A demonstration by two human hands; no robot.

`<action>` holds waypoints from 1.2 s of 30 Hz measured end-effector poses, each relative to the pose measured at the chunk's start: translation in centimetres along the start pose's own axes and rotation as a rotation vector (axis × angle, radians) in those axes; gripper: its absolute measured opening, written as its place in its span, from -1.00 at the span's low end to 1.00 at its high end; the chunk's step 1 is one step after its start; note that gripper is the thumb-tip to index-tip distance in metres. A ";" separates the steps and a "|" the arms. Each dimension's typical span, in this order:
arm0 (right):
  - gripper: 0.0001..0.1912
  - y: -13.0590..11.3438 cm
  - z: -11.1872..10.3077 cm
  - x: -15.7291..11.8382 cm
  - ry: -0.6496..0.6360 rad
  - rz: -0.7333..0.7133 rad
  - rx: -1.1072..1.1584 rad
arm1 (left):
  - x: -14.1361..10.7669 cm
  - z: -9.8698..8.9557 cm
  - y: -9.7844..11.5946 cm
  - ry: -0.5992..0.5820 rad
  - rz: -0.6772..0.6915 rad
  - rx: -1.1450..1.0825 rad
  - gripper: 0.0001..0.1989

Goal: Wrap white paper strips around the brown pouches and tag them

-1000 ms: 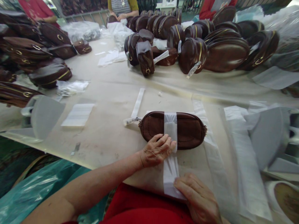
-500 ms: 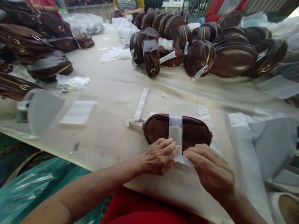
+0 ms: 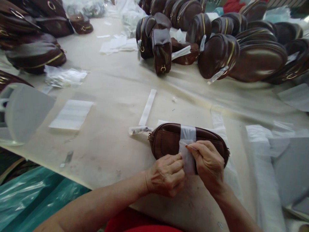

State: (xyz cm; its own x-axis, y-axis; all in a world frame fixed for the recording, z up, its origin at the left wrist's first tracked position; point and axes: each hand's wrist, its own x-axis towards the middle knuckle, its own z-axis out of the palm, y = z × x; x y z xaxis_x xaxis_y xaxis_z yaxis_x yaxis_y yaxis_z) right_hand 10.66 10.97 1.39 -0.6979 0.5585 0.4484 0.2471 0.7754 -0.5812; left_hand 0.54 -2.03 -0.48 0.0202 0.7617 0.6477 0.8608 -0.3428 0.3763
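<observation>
A dark brown leather bag lies in front of me, a translucent white paper strip wrapped across its middle. My right hand pinches the strip's loose end over the bag's front face. Beside it, my left hand is closed, fingertips pinching the strip's left edge low on the bag. At the bag's left end, a metal ring carries a plastic-wrapped piece. White sheet material shows partly from under the bag.
Many brown bags stand along the far right, with more piled at left. A white strip, folded white paper and a small plastic packet lie on the table. Tape dispensers flank both sides.
My right hand has moved up over the bag's front, bringing the strip's loose end with it. My left fingers have curled in. The view has tilted down.
</observation>
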 end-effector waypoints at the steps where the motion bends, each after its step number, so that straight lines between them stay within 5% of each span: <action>1: -0.87 -0.1 0.1 0.0 0.004 0.009 -0.006 | 0.0 0.1 0.0 0.005 -0.006 0.005 -0.87; 9: -0.86 0.0 0.4 0.0 0.022 0.024 -0.006 | 0.7 0.1 0.9 0.105 -0.162 0.040 -0.89; 21: -0.76 0.2 0.5 0.0 0.058 0.078 -0.032 | 1.0 0.5 1.0 -0.184 0.031 0.393 -0.67; 36: -0.73 0.4 0.7 0.5 0.118 0.236 0.032 | 1.0 0.5 1.1 -0.202 -0.002 0.448 -0.66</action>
State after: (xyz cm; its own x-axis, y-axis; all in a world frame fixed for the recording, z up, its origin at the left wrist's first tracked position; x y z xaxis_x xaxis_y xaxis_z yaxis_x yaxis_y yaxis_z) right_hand 9.95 11.33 0.95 -0.5398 0.7549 0.3724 0.3713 0.6106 -0.6995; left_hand 1.80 -1.37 0.22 0.0782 0.8689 0.4888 0.9942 -0.1045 0.0267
